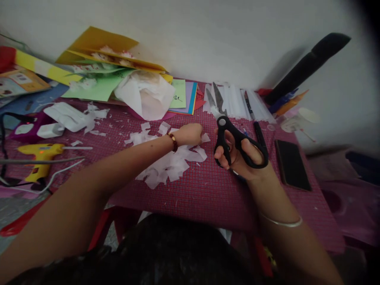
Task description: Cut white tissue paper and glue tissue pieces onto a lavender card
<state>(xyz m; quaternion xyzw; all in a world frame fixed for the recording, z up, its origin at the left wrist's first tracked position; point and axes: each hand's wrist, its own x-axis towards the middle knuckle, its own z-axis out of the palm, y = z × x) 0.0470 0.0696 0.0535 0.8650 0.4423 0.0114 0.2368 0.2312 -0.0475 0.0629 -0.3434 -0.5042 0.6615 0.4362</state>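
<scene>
our left hand [190, 134] is curled into a loose fist over the white paper scraps [162, 170]; we cannot tell whether it pinches one. our right hand [245, 164] grasps the black-handled scissors [222, 122], fingers through the loops, blades parted and pointing toward the wall [222, 35].

the scraps spread across the middle of the checked tablecloth [192, 202], and between them and the near edge we have a strip of open cloth; another gap lies between the scraps and our right hand.

at the far edge we are hemmed in by a white bag [145, 95], colored sheets [184, 95] and clear plastic sleeves [234, 99]. toward the right edge a dark phone [292, 164] lies flat, near our right wrist. on the left, the yellow glue gun [41, 150] and its cable take up the room.
</scene>
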